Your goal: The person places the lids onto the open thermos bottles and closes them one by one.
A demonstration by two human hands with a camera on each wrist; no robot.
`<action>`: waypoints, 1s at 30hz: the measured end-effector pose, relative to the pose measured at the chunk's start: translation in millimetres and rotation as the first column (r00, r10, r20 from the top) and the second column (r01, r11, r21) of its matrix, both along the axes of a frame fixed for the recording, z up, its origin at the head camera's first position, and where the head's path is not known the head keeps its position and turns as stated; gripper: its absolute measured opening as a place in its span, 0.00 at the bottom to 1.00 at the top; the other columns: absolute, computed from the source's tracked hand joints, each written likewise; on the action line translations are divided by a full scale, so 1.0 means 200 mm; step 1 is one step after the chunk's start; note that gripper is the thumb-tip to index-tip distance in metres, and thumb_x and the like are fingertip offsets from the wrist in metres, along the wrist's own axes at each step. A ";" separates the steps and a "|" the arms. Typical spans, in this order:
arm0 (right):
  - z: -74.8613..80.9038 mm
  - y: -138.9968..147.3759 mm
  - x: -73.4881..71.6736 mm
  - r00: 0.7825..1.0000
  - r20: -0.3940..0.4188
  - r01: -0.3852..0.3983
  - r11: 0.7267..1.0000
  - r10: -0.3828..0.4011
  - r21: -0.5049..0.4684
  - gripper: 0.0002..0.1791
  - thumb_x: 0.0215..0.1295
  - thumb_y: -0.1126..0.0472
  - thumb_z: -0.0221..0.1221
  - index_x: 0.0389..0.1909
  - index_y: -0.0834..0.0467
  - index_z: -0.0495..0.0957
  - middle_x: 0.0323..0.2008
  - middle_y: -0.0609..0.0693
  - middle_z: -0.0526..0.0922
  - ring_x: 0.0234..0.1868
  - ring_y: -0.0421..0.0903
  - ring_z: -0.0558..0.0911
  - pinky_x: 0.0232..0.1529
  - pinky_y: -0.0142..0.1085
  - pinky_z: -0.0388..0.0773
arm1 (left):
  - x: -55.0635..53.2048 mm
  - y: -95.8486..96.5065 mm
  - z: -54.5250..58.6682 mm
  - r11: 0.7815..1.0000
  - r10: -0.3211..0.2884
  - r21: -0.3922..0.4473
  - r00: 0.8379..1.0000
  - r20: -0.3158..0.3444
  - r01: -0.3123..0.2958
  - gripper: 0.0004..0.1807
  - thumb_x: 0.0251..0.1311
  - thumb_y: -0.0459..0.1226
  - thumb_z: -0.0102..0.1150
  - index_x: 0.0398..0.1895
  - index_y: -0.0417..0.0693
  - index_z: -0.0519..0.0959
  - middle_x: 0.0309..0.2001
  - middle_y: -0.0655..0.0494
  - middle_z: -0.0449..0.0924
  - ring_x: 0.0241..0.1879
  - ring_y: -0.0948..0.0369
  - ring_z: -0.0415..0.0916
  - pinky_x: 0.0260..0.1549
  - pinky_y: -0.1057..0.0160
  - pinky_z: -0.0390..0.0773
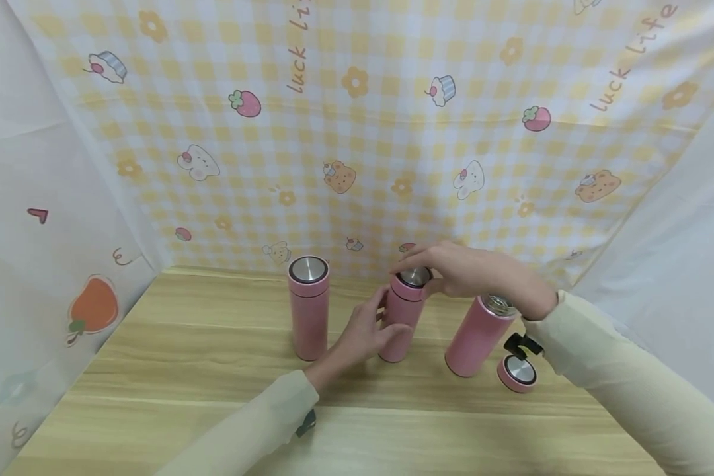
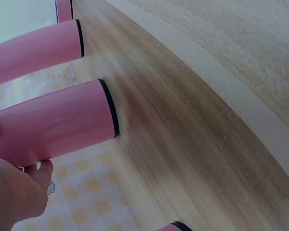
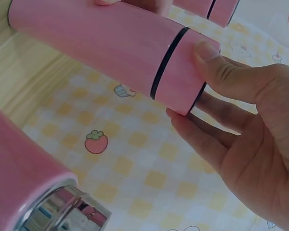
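Three pink thermos flasks stand in a row. My left hand (image 1: 363, 334) holds the body of the middle flask (image 1: 397, 330), fingers behind it and thumb across the front. From above, my right hand (image 1: 458, 268) grips that flask's lid (image 3: 185, 72); the thumb (image 3: 209, 57) presses one side and the fingers curl round the other. The lid sits on the body, with a dark ring between them. In the left wrist view, the flask's black base (image 2: 110, 108) is down at the wooden table (image 2: 149, 130).
To the left is a lidded flask (image 1: 309, 317) with a silver top. On the right, another flask (image 1: 475, 340) shows its bare metal neck (image 3: 62, 211), under my right forearm. A loose pink lid (image 1: 516, 375) lies beside it. A yellow checked cloth (image 1: 357, 132) hangs behind the table.
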State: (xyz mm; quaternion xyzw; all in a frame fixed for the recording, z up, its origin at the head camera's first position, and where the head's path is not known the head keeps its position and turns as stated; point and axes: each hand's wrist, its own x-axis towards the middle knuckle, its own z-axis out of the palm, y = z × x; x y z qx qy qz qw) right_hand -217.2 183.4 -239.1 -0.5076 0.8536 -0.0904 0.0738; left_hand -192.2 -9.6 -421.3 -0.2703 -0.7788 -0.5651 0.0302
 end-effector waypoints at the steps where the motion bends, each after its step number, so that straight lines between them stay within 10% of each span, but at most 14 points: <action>1: 0.00 0.00 0.00 1.000 0.000 0.002 1.000 -0.002 -0.001 0.33 0.57 0.73 0.71 0.66 0.60 0.77 0.63 0.54 0.78 0.70 0.59 0.68 0.61 0.48 0.76 | 0.00 0.00 0.00 1.000 -0.001 0.001 1.000 -0.007 0.001 0.34 0.64 0.38 0.70 0.70 0.47 0.65 0.63 0.51 0.76 0.62 0.57 0.73 0.57 0.55 0.78; 8: 0.00 -0.02 0.02 0.999 -0.003 0.045 0.999 -0.045 -0.001 0.31 0.60 0.75 0.68 0.66 0.60 0.76 0.59 0.55 0.81 0.42 0.49 0.85 0.34 0.37 0.82 | -0.01 0.00 0.00 1.000 0.001 -0.002 1.000 -0.008 -0.001 0.34 0.64 0.38 0.70 0.70 0.46 0.65 0.63 0.50 0.75 0.62 0.57 0.73 0.57 0.56 0.78; 13: -0.01 -0.03 0.02 0.997 -0.012 0.077 0.997 -0.077 0.008 0.30 0.62 0.72 0.67 0.66 0.57 0.77 0.41 0.48 0.85 0.22 0.35 0.74 0.24 0.32 0.77 | 0.00 0.00 0.01 1.000 0.009 -0.005 1.000 0.008 -0.008 0.34 0.64 0.37 0.70 0.70 0.46 0.65 0.65 0.49 0.74 0.64 0.55 0.72 0.58 0.54 0.77; 20: -0.01 -0.04 0.03 0.994 -0.057 0.092 0.996 -0.093 -0.011 0.28 0.63 0.66 0.69 0.65 0.58 0.77 0.54 0.61 0.82 0.25 0.37 0.78 0.27 0.33 0.78 | 0.01 0.00 0.02 1.000 0.016 -0.007 1.000 0.015 -0.016 0.35 0.63 0.37 0.71 0.70 0.45 0.65 0.65 0.49 0.74 0.64 0.55 0.72 0.58 0.54 0.77; 22: -0.02 -0.04 0.03 0.992 -0.092 0.090 0.996 -0.091 -0.016 0.28 0.63 0.64 0.70 0.65 0.59 0.78 0.51 0.61 0.83 0.35 0.44 0.84 0.31 0.35 0.78 | 0.01 0.00 0.02 1.000 0.015 -0.008 1.000 0.017 -0.015 0.35 0.64 0.36 0.70 0.70 0.45 0.65 0.66 0.49 0.73 0.64 0.55 0.71 0.59 0.54 0.77; 30: -0.03 -0.05 0.05 0.979 -0.169 0.118 0.993 -0.114 0.011 0.27 0.62 0.57 0.72 0.61 0.57 0.79 0.33 0.46 0.79 0.24 0.39 0.74 0.27 0.36 0.76 | 0.01 0.00 0.01 1.000 0.014 -0.016 1.000 0.022 -0.014 0.35 0.64 0.36 0.70 0.70 0.47 0.64 0.66 0.50 0.73 0.65 0.55 0.71 0.59 0.55 0.76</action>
